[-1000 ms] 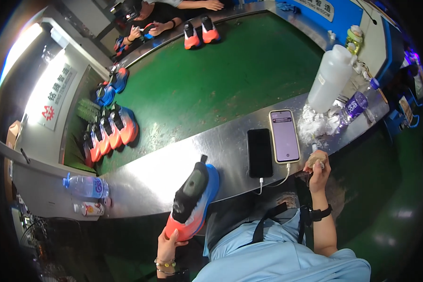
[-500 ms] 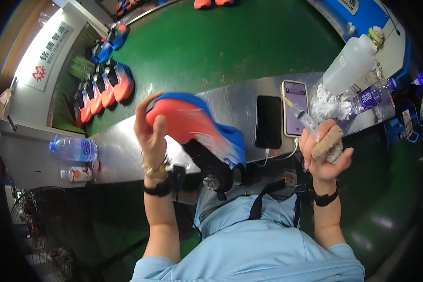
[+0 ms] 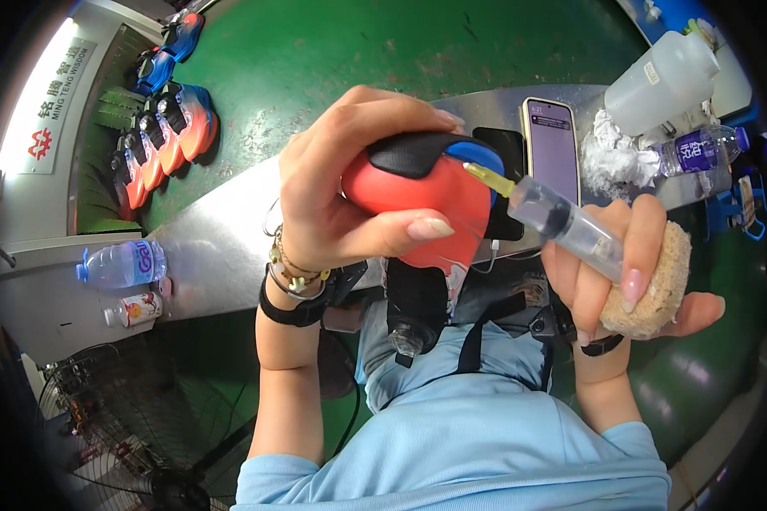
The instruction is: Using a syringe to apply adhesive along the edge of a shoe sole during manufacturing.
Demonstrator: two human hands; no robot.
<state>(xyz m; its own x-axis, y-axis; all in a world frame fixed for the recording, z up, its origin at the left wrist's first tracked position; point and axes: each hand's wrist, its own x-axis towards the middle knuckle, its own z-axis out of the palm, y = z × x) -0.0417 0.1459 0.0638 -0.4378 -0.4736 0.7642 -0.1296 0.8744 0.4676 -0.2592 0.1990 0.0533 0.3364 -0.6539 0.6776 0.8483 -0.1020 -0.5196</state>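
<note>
Close in front of me, my left hand [image 3: 328, 175] is wrapped round a coral and blue sports shoe [image 3: 452, 204] with a black toe edge. Its toe end is raised and its dark upper hangs toward my lap. In my right hand [image 3: 642, 243] is a clear syringe [image 3: 571, 226] with a yellow tip, pinched in the fingers. The same hand also keeps a rough tan block [image 3: 656, 294] against the palm. The yellow tip points left and reaches the blue edge by the shoe's toe; whether it touches cannot be made out.
A dark phone [image 3: 507, 223] and a lit phone [image 3: 552, 153] lie on the metal bench [image 3: 222, 230]. White crumpled tissue [image 3: 614, 153], a purple-labelled bottle [image 3: 699, 152] and a white jug [image 3: 663, 81] stand right. Bottles [image 3: 128, 264] and several shoes [image 3: 166, 128] are left.
The shoe has been turned and lifted closer, toe end up. My right hand has come closer too, bringing the syringe tip from above the phones to the shoe's edge.
</note>
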